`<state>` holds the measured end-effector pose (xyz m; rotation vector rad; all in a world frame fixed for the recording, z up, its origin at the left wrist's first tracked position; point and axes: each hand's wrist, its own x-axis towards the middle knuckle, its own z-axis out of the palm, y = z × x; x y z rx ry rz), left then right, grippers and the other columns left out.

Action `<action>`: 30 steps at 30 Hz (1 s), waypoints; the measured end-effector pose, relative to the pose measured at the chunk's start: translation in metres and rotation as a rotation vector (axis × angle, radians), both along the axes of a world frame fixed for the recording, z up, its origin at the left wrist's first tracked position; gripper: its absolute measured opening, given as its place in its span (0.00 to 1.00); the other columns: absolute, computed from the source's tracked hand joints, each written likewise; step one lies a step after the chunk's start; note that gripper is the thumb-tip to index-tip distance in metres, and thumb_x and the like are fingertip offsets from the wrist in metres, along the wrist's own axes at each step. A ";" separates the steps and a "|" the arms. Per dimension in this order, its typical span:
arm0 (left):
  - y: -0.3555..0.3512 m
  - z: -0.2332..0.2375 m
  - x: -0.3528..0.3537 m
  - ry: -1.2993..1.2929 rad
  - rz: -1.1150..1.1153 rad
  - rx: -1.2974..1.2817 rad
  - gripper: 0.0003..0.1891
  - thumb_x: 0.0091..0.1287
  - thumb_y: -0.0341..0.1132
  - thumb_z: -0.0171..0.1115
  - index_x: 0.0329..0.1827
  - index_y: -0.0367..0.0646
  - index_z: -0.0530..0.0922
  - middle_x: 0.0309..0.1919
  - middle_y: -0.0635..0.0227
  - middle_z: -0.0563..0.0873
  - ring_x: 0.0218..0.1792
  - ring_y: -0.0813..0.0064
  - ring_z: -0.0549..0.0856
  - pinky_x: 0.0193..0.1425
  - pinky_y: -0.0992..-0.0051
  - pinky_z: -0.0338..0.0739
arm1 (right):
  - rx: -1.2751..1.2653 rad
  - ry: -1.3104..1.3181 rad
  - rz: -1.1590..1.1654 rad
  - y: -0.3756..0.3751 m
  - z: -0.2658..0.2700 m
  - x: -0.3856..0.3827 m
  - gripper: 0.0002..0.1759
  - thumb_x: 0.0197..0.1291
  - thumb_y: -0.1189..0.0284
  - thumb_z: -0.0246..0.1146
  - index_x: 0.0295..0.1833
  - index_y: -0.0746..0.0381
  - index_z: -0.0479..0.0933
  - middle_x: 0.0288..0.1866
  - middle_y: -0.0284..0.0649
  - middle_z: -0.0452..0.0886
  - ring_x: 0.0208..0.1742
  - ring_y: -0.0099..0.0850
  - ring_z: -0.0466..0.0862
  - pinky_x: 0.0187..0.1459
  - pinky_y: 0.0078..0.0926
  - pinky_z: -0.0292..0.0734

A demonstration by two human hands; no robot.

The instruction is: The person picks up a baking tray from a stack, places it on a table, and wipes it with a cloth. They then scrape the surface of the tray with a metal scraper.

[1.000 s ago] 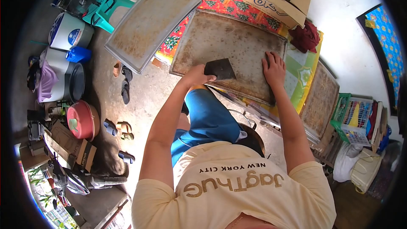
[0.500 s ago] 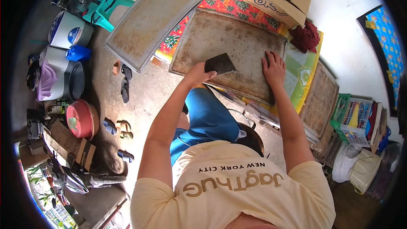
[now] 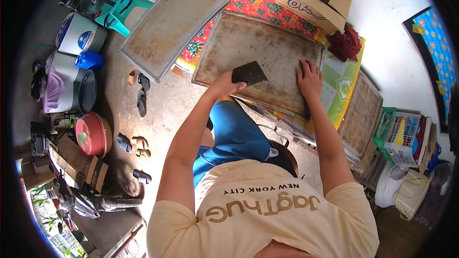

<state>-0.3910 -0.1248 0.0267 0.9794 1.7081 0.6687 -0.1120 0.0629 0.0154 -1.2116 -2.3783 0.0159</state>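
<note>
My left hand (image 3: 228, 85) is closed on one edge of a flat black scraper (image 3: 249, 73), a rectangular piece that lies over the front part of a baking tray (image 3: 267, 38). The tray is grey metal, stained brown and speckled, with a raised rim. At the tray's right side my right hand (image 3: 310, 79) lies with fingers stretched out, holding nothing and touching the surface near the rim. Another stained baking tray (image 3: 174, 24) sits to the left, partly over the red patterned tablecloth (image 3: 275, 1).
An open cardboard box (image 3: 313, 7) and a dark red cloth (image 3: 344, 44) are at the back right. More trays (image 3: 361, 110) lean low on the right, by a plastic basket (image 3: 401, 134). Left on the floor are slippers (image 3: 142, 102), a red basin (image 3: 91, 133) and a green chair (image 3: 114, 7).
Both hands and the scraper keep practically the same place on the tray. The whole view has shifted very slightly.
</note>
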 end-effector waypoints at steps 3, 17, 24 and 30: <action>-0.004 -0.015 0.001 -0.104 0.040 0.281 0.22 0.60 0.38 0.75 0.54 0.36 0.81 0.44 0.59 0.89 0.46 0.71 0.85 0.54 0.69 0.77 | -0.004 -0.009 -0.004 0.000 -0.002 0.002 0.21 0.68 0.56 0.59 0.63 0.50 0.76 0.63 0.35 0.77 0.65 0.39 0.75 0.67 0.40 0.65; 0.000 -0.021 0.000 0.089 -0.079 0.142 0.23 0.56 0.44 0.76 0.48 0.36 0.83 0.41 0.48 0.89 0.47 0.55 0.87 0.52 0.65 0.77 | -0.026 -0.004 -0.002 -0.001 0.000 0.001 0.21 0.69 0.56 0.59 0.64 0.49 0.76 0.64 0.35 0.76 0.65 0.39 0.75 0.67 0.39 0.66; -0.004 0.008 0.010 0.326 -0.179 0.065 0.24 0.59 0.39 0.75 0.53 0.33 0.80 0.41 0.57 0.89 0.45 0.69 0.85 0.53 0.69 0.77 | -0.024 -0.010 -0.013 0.000 -0.003 0.003 0.21 0.68 0.55 0.59 0.63 0.48 0.76 0.64 0.35 0.76 0.65 0.39 0.75 0.67 0.39 0.65; -0.005 0.011 0.001 0.372 -0.260 0.079 0.25 0.59 0.42 0.75 0.53 0.33 0.80 0.39 0.55 0.88 0.43 0.66 0.86 0.51 0.68 0.77 | 0.006 0.012 -0.001 0.000 -0.002 0.002 0.21 0.67 0.56 0.59 0.62 0.50 0.77 0.62 0.35 0.77 0.64 0.37 0.75 0.66 0.38 0.66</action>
